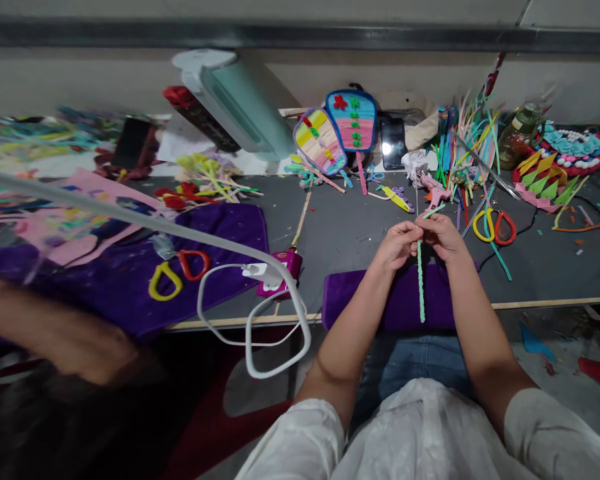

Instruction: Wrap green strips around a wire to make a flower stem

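My left hand and my right hand meet above the near edge of the dark table, fingertips pinched together on the top of a light green pipe cleaner. The pipe cleaner hangs straight down between my wrists, over a purple cloth. A short thin end pokes up above my fingers. Both hands grip it close together, the left just left of the stem, the right just right of it.
Yellow and red scissors lie right of my hands; another pair sits on purple fabric at left. Two decorated paddle fans, a phone, a bundle of pipe cleaners and a white cable are about. Another person's blurred arm is at lower left.
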The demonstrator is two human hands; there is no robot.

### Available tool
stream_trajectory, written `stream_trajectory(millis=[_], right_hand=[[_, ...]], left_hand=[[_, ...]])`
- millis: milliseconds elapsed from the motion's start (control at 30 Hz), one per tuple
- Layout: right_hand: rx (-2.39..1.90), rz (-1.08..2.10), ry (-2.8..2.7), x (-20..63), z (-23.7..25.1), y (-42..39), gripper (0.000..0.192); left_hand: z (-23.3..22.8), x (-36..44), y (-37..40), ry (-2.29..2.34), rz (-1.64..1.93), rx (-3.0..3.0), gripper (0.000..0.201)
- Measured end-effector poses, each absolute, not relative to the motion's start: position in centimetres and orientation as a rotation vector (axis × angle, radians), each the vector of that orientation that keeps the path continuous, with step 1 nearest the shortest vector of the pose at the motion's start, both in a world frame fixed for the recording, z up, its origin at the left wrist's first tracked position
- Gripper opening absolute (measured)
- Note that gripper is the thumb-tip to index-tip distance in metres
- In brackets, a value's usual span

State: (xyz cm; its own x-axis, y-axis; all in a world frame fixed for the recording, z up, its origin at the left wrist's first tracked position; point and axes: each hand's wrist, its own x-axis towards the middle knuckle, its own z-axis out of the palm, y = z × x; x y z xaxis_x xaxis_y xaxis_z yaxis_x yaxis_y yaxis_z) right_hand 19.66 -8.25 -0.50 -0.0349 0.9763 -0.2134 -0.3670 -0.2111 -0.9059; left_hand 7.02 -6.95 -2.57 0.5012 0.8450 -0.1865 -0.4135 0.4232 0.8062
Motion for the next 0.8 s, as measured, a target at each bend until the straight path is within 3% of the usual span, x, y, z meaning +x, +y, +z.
stream_trajectory(millis=[167, 400, 800], right_hand=[[-1.119, 1.439, -0.792, 19.5, -1.0, -8.0, 0.023], [-1.307, 1.033, -0.901, 19.3, -2.3, -7.2, 0.015], [-1.124, 1.458, -0.826, 19.8, -0.7, -8.0, 0.03]], left_hand=[[-2.6, 7.3, -7.0, 0.648, 0.826, 0.771, 0.042], [-3.0, 7.8, -7.0, 0.819, 0.949, 0.989, 0.04], [-2.3, 7.1, -6.9, 0.639, 0.843, 0.739, 0.042]])
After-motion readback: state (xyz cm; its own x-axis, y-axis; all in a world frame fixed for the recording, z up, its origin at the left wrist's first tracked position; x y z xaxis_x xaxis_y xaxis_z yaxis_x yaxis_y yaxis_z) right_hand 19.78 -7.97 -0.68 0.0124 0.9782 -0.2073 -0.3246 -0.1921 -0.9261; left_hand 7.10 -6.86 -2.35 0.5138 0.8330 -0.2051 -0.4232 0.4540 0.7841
